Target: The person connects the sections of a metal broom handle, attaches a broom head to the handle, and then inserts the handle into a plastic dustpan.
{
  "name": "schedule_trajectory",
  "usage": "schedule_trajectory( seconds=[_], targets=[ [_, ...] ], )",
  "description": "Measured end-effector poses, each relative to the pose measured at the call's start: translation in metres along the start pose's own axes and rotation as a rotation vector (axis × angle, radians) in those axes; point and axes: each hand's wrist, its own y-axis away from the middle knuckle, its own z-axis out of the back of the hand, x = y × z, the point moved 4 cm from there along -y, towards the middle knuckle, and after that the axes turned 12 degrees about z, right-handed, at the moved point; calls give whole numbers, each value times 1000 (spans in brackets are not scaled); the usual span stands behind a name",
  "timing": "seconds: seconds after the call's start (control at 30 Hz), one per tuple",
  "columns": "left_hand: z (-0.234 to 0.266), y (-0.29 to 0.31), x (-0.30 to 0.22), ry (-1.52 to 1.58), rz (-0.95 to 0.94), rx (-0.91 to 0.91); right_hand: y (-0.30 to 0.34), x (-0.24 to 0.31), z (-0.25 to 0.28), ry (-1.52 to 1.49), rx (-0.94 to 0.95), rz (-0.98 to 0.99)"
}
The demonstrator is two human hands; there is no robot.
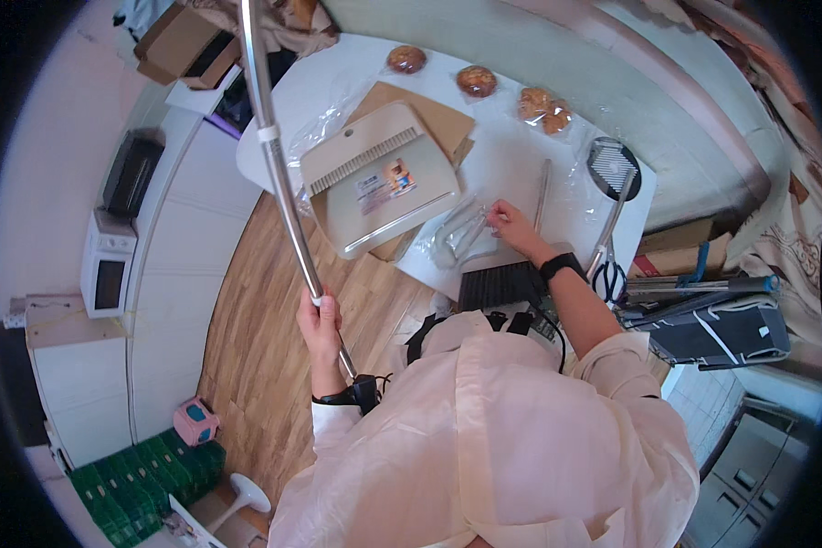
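Gripping metal pole, left hand closed; right hand pinching clear plastic

My long tubular metal pole gleams silver; my broad plastic dustpan is beige, my wide bristled brush head black. The smooth worktop is white, the wooden floor brown with plank grain.

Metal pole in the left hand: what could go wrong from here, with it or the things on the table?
The metal pole is long, and the left hand grips it toward its lower end, so a careless swing might knock the dustpan. The dustpan's near corner juts past the edge of the table, so a bump could tip it off. The dark-bristled brush lies at the near edge and might slide down too.
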Motion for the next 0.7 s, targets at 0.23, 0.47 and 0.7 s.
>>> schedule_trajectory(
  seconds=[0.23, 0.47, 0.7],
  targets=[
    [-53, -35, -12, 75, 8, 64, 55, 112, 59, -590, -200, 36],
    [-140, -49, -48, -50, -141, 353, 98, 169, 72, -949, -202, 327],
    [-177, -43, -71, 16, -116, 495, 112, 189, 56, -859, -320, 362]
  ],
)
